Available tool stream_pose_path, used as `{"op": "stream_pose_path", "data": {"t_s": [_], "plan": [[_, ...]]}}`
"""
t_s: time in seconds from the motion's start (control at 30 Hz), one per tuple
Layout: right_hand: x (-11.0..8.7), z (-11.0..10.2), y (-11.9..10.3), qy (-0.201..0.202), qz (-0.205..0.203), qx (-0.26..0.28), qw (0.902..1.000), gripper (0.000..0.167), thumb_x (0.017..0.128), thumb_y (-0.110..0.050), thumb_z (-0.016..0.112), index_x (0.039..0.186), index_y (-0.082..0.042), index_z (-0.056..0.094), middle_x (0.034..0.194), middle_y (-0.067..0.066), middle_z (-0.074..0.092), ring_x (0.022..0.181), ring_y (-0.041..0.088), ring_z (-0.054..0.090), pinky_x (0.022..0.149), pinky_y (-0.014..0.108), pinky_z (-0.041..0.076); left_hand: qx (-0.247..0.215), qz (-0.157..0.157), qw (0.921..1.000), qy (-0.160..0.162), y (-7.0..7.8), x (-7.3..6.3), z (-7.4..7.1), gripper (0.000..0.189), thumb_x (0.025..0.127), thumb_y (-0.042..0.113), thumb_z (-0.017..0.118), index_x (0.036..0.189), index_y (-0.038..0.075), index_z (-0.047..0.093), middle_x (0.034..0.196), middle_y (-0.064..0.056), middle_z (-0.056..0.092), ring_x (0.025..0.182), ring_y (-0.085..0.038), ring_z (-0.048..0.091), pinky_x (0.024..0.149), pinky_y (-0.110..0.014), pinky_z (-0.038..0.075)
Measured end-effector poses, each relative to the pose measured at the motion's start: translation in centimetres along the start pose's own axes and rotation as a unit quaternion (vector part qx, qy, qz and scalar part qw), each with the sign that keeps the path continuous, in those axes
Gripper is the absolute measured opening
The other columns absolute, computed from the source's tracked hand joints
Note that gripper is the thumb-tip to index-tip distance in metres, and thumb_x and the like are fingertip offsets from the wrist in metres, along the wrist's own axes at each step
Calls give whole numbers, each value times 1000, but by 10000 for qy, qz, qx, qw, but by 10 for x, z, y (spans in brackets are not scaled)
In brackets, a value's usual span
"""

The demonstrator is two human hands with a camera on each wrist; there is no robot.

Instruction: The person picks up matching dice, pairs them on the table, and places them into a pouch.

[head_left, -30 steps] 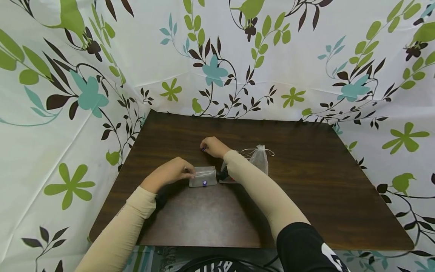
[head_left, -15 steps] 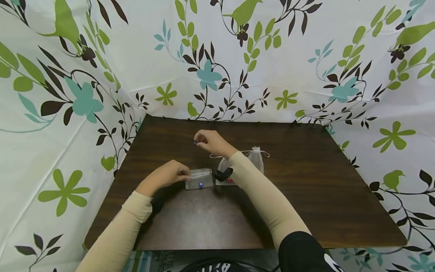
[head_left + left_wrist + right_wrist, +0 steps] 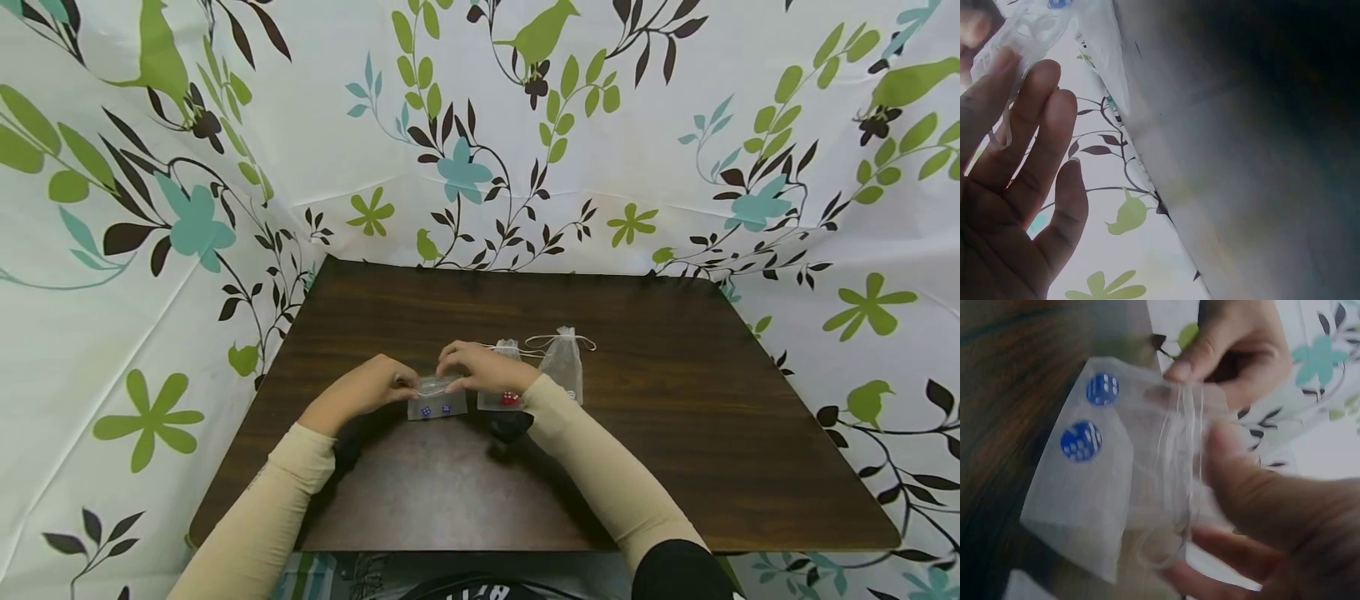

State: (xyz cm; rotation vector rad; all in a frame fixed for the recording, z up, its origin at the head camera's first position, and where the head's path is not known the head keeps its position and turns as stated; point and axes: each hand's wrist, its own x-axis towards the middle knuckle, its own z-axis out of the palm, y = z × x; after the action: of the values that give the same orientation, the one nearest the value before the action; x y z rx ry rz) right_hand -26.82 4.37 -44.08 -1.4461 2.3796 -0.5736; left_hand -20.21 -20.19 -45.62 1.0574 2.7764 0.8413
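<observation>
A small sheer white drawstring pouch [image 3: 437, 401] is held up at the middle of the table. Inside its lower part show two blue dice [image 3: 1081, 440] with white pips. My left hand [image 3: 363, 390] pinches the pouch's upper left edge between thumb and fingers, the other fingers loosely bent in the left wrist view. At the upper right of the pouch is my right hand [image 3: 482, 367], thumb in front and fingers behind the gathered mouth; the thumb is blurred in the right wrist view. A cord loop [image 3: 1163, 550] hangs by the right fingers.
Just right of the held pouch lies another sheer pouch [image 3: 489, 403] with red dice [image 3: 509, 398]. Beyond it is a third pouch [image 3: 561, 364] with white cords. All are on a dark wooden table [image 3: 675, 417], with patterned cloth [image 3: 585, 150] behind it.
My right hand came down from above the table, where it pinched a small blue die, to the pouch's mouth. A second blue die now shows inside. My left hand keeps its pinch.
</observation>
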Motion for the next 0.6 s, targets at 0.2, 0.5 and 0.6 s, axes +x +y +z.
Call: {"op": "stream_pose_path", "data": {"t_s": [0.2,0.5,0.6], "plan": [[-6,4,14,-56,43,352,9994,10,99,-19,67,105,-13,72,102,-4,70,90,8,61,82,26,50,-85,-139,9998,119,1,-2,0,3,93,12,74,92,13,76,86,9,72,75,-3,62,68,-27,53],[-14,-15,2,1411,-196,342,9892,16,94,-9,71,109,-10,76,107,1,75,93,8,68,80,22,53,-442,-402,9919,1122,3,-2,-21,20,88,12,78,107,9,74,89,0,75,80,-13,71,70,-35,55],[-14,-23,-2,1761,-218,358,9835,30,94,-8,71,123,-10,72,106,2,75,88,10,69,75,23,52,-319,-392,9879,1469,5,2,-30,27,86,11,79,112,9,73,88,-2,76,78,-16,72,69,-37,55]]}}
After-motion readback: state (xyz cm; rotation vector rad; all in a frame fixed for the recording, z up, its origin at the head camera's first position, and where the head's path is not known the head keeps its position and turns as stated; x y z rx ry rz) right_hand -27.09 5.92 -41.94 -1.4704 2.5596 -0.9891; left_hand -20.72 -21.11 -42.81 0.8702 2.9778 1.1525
